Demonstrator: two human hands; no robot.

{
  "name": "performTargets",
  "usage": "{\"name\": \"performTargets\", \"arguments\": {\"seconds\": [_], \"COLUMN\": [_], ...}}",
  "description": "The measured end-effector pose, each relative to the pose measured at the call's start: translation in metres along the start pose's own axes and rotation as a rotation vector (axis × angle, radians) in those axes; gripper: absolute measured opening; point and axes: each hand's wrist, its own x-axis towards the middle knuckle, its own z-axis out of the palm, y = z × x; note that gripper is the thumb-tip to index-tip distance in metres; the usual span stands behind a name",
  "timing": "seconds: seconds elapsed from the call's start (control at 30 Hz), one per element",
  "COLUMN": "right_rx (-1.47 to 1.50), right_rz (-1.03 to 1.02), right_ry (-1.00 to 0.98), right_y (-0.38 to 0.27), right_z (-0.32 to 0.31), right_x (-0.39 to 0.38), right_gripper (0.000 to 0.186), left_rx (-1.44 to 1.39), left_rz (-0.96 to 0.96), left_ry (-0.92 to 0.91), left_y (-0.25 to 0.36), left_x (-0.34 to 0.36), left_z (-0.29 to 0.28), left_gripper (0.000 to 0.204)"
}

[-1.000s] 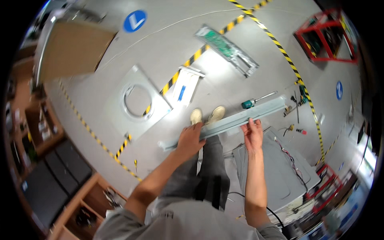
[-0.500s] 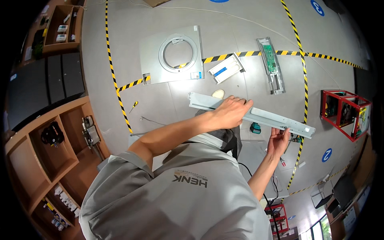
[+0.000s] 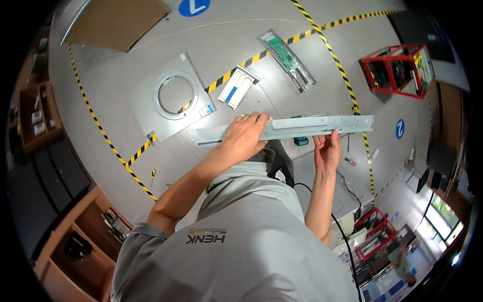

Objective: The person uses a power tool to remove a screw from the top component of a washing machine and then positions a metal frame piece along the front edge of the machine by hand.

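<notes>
A long, light grey metal rail (image 3: pixel 297 128) with small holes along it lies almost level in front of my body. My left hand (image 3: pixel 244 136) is wrapped over it left of the middle, the back of the hand facing up. Nearer the right end, my right hand (image 3: pixel 328 150) grips the lower edge from below with thumb and fingers. Part of the rail is covered by my left hand. Beneath it, a teal and black power tool part (image 3: pixel 301 141) shows beside my legs.
On the floor ahead lie a grey panel (image 3: pixel 193 83) with a round opening, a white drawer (image 3: pixel 243 86) and a housing with a green circuit board (image 3: pixel 287 56). A red frame rack (image 3: pixel 390 75) stands right, a cardboard box (image 3: pixel 115 25) far left, a yellow screwdriver (image 3: pixel 153 174) nearer. Another person (image 3: pixel 402 259) is lower right.
My view has turned, so the floor things appear rotated and shifted left. The rail, tilted down to the right before, now looks nearly level, its right end slightly higher. Both hands keep their hold.
</notes>
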Motion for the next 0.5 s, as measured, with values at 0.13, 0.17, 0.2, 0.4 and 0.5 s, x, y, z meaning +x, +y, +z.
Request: {"name": "performTargets", "arguments": {"seconds": [0.13, 0.17, 0.2, 0.4, 0.5], "right_rx": [0.017, 0.025, 0.034, 0.114, 0.148], "right_rz": [-0.053, -0.062, -0.071, -0.188, -0.234], "right_ry": [0.068, 0.065, 0.063, 0.14, 0.175], "right_y": [-0.004, -0.005, -0.006, -0.016, -0.022], "right_z": [0.0, -0.006, -0.013, -0.022, -0.033], "right_x": [-0.011, -0.013, -0.014, -0.031, -0.043], "right_gripper": [0.031, 0.031, 0.03, 0.027, 0.025], "left_rx": [-0.004, 0.012, 0.028, 0.168, 0.076], "left_rz": [0.053, 0.076, 0.098, 0.13, -0.077], "left_ry": [-0.008, 0.006, 0.02, 0.283, 0.346], "left_y": [0.0, -0.002, -0.003, -0.022, -0.037], "left_x": [0.007, 0.009, 0.011, 0.023, 0.021], "left_z": [-0.016, -0.019, -0.021, -0.047, -0.058], "left_gripper": [0.05, 0.049, 0.049, 0.036, 0.039]}}
